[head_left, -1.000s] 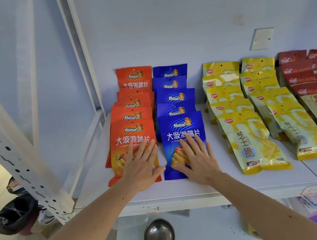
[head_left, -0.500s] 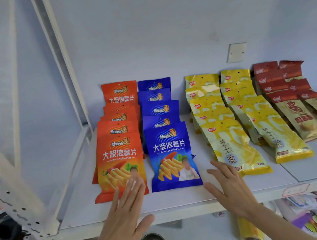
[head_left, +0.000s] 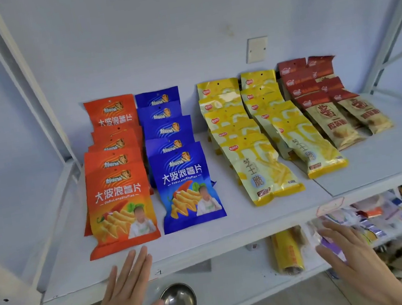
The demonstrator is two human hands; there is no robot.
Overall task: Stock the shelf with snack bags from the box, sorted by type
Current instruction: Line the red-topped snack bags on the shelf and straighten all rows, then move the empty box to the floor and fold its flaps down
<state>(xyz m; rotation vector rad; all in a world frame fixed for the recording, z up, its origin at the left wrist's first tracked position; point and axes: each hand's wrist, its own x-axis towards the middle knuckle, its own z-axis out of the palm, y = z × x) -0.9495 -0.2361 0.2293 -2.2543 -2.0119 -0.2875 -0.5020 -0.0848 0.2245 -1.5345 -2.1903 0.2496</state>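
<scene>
White shelf [head_left: 234,229] holds snack bags [head_left: 121,208] beyond both open, empty hands [head_left: 124,298].

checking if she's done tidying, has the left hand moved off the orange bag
Yes. The left hand has pulled back toward the person, off the front orange bag and past the shelf edge.

Sorted snack bags [head_left: 186,184] line the shelf [head_left: 234,229]; both hands, left [head_left: 123,301] and right [head_left: 350,257], hover empty.

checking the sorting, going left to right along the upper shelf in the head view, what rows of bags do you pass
orange chip bags → blue chip bags → first row of yellow cheese stick bags → second row of yellow cheese stick bags → red-topped tan bags, in two rows at the far right.
</scene>
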